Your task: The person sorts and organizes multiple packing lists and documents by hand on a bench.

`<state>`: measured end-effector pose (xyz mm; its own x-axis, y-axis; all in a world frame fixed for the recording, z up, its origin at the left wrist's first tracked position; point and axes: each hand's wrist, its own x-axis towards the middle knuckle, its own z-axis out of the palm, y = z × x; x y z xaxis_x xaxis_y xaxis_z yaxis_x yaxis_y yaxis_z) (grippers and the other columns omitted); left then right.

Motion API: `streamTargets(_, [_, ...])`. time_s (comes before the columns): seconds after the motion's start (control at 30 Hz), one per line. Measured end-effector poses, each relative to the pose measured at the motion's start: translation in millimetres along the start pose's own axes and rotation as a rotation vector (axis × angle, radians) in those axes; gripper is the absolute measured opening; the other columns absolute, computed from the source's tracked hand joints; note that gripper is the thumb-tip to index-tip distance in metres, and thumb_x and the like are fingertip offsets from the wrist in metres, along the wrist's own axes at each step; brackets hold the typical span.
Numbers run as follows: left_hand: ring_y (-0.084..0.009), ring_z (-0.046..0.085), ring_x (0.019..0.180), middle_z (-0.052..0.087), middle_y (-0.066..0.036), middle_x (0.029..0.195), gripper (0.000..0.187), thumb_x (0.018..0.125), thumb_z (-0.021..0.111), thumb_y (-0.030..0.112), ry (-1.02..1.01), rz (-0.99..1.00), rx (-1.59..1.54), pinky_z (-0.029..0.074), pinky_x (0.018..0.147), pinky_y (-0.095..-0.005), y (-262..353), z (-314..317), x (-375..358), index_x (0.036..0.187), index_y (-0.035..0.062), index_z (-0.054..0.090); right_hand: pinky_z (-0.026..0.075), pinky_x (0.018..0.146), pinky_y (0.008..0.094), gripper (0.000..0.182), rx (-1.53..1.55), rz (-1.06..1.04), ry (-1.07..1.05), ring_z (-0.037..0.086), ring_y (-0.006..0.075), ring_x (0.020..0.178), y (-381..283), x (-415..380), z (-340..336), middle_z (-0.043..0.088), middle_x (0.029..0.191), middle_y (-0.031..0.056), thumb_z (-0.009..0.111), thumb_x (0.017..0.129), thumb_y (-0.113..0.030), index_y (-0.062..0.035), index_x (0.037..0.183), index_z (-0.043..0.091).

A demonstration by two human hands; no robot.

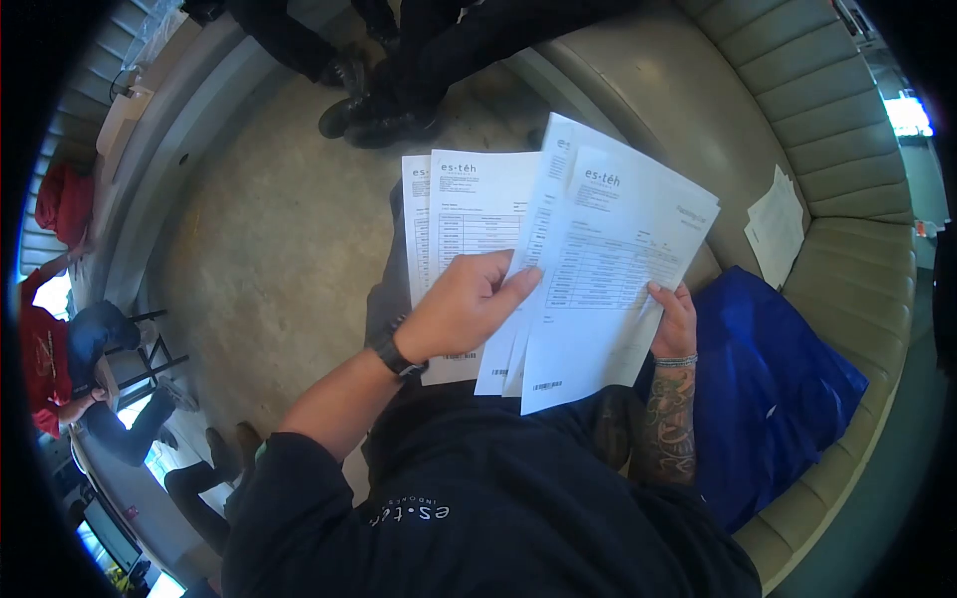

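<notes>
Several printed sheets [618, 239] with an "es·teh" heading, a table and a barcode are fanned out in front of me. My left hand [467, 304], with a dark watch at the wrist, is closed with its thumb over their left edge. On the right edge, my right hand [675, 317] grips the same sheets, its thumb on top. More printed sheets [477, 204] of like layout lie further left, partly beneath my left hand and over my leg. Whether the left fingers also hold these is hidden.
A blue bag [768, 389] sits on the padded bench [658, 90] at my right. Loose papers [775, 229] lie beyond it. Black shoes [374, 125] of people opposite rest on the concrete floor [279, 239]. A person in a red shirt [45, 349] sits far left.
</notes>
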<state>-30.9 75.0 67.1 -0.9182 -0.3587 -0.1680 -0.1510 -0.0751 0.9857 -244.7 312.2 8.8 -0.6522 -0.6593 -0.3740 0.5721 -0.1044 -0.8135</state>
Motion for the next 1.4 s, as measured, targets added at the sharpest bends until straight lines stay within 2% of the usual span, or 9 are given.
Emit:
streamTargets(0.03, [-0.024,0.064,0.062,0.066,-0.015,0.071,0.031,0.097,0.056,0.025,0.046,-0.04,0.13,0.048,0.059,-0.0366,-1,6,-1,0.094,-0.0033,0.067,0.049,0.093,0.0351,0.03,0.004,-0.006,0.032,0.063,0.0228,0.104,0,-2,0,0.065,0.116,0.0142,0.054,0.089,0.001,0.0047,0.119,0.058])
streamTargets(0.17, [-0.0345,0.061,0.065,0.066,-0.016,0.074,0.025,0.094,0.058,0.025,-0.031,0.203,0.473,0.048,0.057,-0.0412,7,32,-8,0.095,0.0025,0.069,0.049,0.093,0.037,0.034,0.067,-0.029,0.079,0.063,0.0245,0.105,2,-9,-22,0.064,0.116,0.0146,0.053,0.088,0.0,0.0049,0.121,0.055])
streamTargets(0.27, [-0.0345,0.062,0.064,0.064,-0.016,0.073,0.02,0.09,0.064,0.019,0.064,0.316,0.32,0.048,0.057,-0.0396,22,51,-5,0.097,0.0019,0.07,0.05,0.094,0.0388,0.038,0.116,-0.049,0.113,0.062,0.0258,0.106,7,-8,-32,0.063,0.117,0.0153,0.053,0.086,-0.002,0.0048,0.123,0.053])
streamTargets(0.33, [-0.034,0.063,0.067,0.066,-0.016,0.078,0.022,0.094,0.056,0.024,0.024,0.293,0.324,0.048,0.059,-0.0422,21,47,-2,0.101,0.0072,0.07,0.05,0.096,0.0432,0.039,0.09,-0.082,0.087,0.061,0.0302,0.11,8,-8,-32,0.06,0.12,0.0187,0.053,0.088,-0.005,0.0045,0.126,0.05])
streamTargets(0.43, [-0.0358,0.061,0.066,0.066,-0.016,0.075,0.023,0.095,0.057,0.023,0.003,0.252,0.314,0.047,0.057,-0.0416,22,36,-5,0.097,0.0043,0.069,0.05,0.095,0.0387,0.038,0.099,-0.059,0.049,0.062,0.0252,0.107,2,-8,-20,0.062,0.119,0.0159,0.054,0.088,-0.002,0.0047,0.124,0.052])
streamTargets(0.53, [-0.0298,0.06,0.057,0.063,-0.016,0.068,0.023,0.095,0.058,0.021,0.001,0.127,0.257,0.045,0.054,-0.0376,13,21,-8,0.092,0.0002,0.067,0.049,0.094,0.0357,0.033,-0.004,-0.087,0.04,0.063,0.0222,0.105,2,-6,-11,0.064,0.118,0.0145,0.056,0.09,-0.001,0.0045,0.123,0.055])
streamTargets(0.63, [-0.0106,0.053,0.056,0.061,-0.013,0.064,0.024,0.093,0.063,0.019,0.162,-0.02,0.062,0.043,0.053,-0.0293,-10,6,-13,0.091,-0.0046,0.065,0.049,0.092,0.0326,0.029,-0.137,-0.105,0.005,0.063,0.0188,0.104,-2,-3,6,0.065,0.116,0.0128,0.059,0.091,-0.001,0.0041,0.12,0.058])
streamTargets(0.87, [-0.0114,0.065,0.07,0.072,-0.012,0.083,0.025,0.093,0.064,0.017,0.226,-0.097,0.042,0.051,0.064,-0.0265,-20,-21,-21,0.101,-0.0069,0.067,0.048,0.092,0.0306,0.025,-0.245,-0.099,-0.04,0.063,0.0166,0.103,1,0,14,0.066,0.116,0.0121,0.06,0.093,-0.003,0.0039,0.117,0.06])
streamTargets(1.4, [-0.0096,0.066,0.079,0.072,-0.01,0.095,0.025,0.096,0.06,0.013,0.251,-0.196,0.078,0.053,0.071,-0.0242,-26,-67,-19,0.109,-0.0074,0.063,0.046,0.095,0.0316,0.027,-0.118,-0.136,0.066,0.061,0.0193,0.108,-12,-10,0,0.064,0.12,0.0137,0.055,0.096,-0.007,0.0054,0.12,0.058])
